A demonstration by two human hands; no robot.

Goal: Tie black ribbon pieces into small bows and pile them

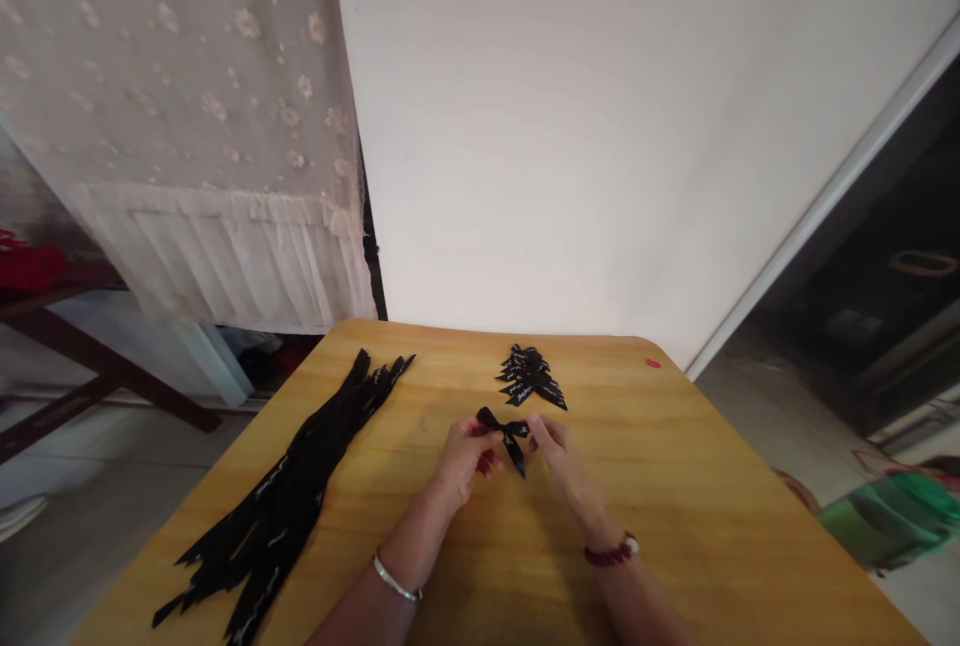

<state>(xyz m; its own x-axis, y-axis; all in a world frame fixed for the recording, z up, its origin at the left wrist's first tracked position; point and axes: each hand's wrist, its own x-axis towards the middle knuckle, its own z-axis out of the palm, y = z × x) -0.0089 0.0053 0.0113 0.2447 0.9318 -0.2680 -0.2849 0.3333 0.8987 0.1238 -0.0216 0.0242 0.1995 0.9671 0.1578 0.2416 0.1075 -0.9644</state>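
A black ribbon bow (pixel 506 429) with pale lettering is held between my two hands above the wooden table. My left hand (pixel 469 456) pinches its left side, and my right hand (pixel 551 441) has thumb and fingers closed on the right loop. One ribbon tail hangs down between the hands. Just beyond them lies a small pile of black bows (pixel 529 376) with white print. A long bundle of black ribbon strips (pixel 300 486) stretches diagonally across the left part of the table.
The wooden table (pixel 675 486) has a small red piece (pixel 653 363) near its far right corner. Behind it stands a white panel (pixel 540 126), with a lace curtain (pixel 225 126) at left. A green translucent container (pixel 892 518) is beyond the right edge.
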